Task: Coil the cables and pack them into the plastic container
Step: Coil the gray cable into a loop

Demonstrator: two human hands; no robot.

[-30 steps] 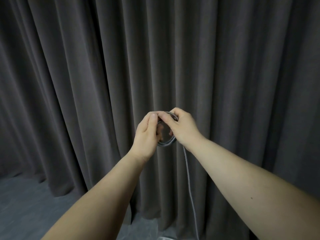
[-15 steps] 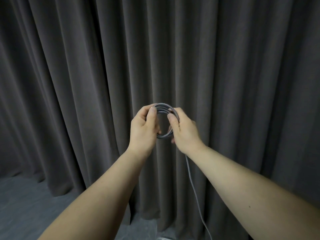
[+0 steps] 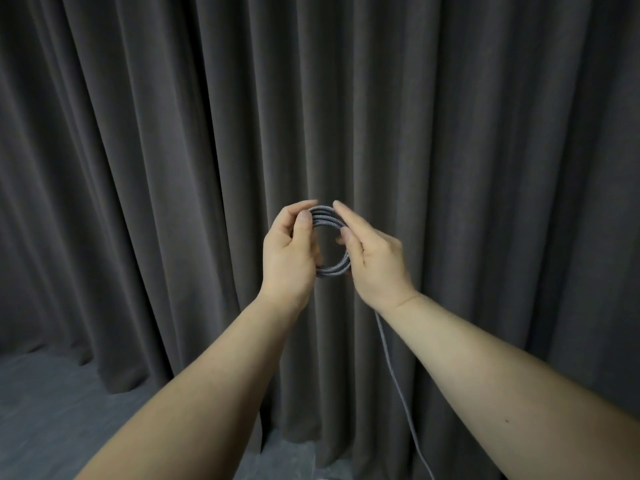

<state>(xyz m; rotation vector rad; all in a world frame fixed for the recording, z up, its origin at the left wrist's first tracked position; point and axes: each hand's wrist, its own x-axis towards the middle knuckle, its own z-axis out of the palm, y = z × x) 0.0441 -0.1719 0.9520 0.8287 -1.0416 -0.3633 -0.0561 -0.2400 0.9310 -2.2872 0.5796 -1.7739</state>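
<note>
Nearest: loose cable tail (image 3: 391, 368), hanging from under right wrist toward lower right edge. Farther out, left hand (image 3: 287, 258) pinching left side of braided grey coil (image 3: 329, 244), thumb over the strands. Right hand (image 3: 375, 261) gripping coil's right side, fingers extended along it. Coil upright, held between both hands at mid-frame. Behind: dark pleated curtain (image 3: 450, 133), grey floor (image 3: 52, 403) at left.

Grey cable, dark grey curtain, blue-grey floor

I see the cable (image 3: 329, 216) in grey with a fine braided pattern of light and dark specks, on the coil and on the loose hanging end. The curtain (image 3: 450, 133) behind is plain dark grey with a brownish tone. The floor (image 3: 52, 403) is dull blue-grey, without pattern.
</note>
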